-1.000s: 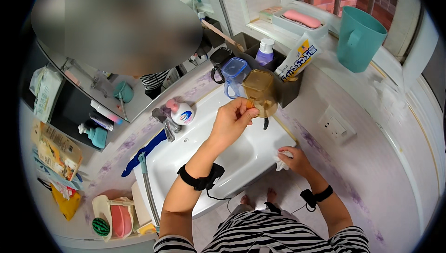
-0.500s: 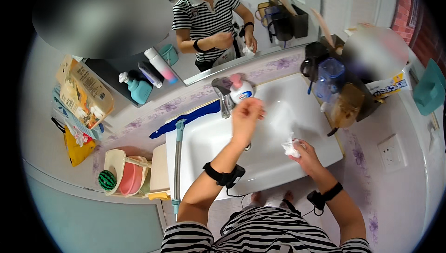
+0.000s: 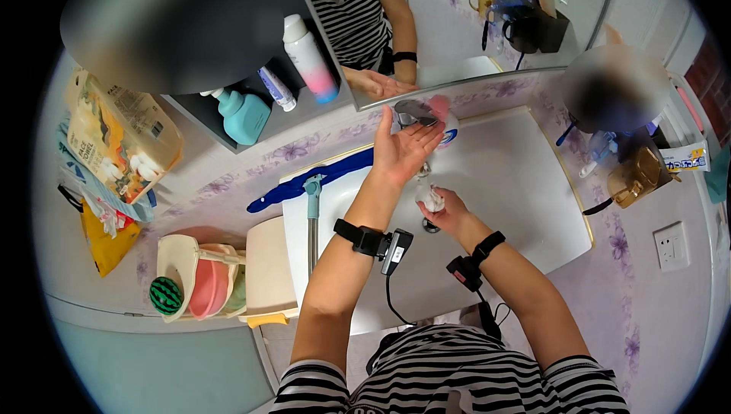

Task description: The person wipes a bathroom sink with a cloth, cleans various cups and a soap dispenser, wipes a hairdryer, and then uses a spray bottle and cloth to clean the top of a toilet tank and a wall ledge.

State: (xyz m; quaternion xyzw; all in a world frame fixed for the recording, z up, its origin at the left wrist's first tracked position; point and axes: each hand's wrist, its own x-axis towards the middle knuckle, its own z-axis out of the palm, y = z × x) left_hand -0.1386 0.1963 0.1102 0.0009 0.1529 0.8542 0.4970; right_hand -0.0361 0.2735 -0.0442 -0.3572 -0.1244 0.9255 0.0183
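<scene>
Palm turned up and fingers stretched out, my left hand [image 3: 402, 154] is at the chrome faucet [image 3: 415, 112] and hides its middle. Whether the fingers touch the lever I cannot tell. Below the spout, my right hand [image 3: 451, 213] grips a crumpled white tissue [image 3: 432, 201], which looks wet. Both hands are over the white sink [image 3: 518, 186], near the drain [image 3: 431, 226]. A pump bottle with a pink top [image 3: 439, 106] stands behind the faucet, partly covered by my left hand.
A dark blue cloth [image 3: 327, 176] and a grey hose with a teal head [image 3: 313, 186] lie along the sink's left. Bottles, including a teal pump bottle [image 3: 245, 119], stand on a shelf. An amber cup [image 3: 638, 178] is at right. Cables hang from both wrist straps.
My right hand has carried the tissue left and forward to beneath the spout. My left hand has turned palm up, its fingers spread beside the faucet. The view has shifted.
</scene>
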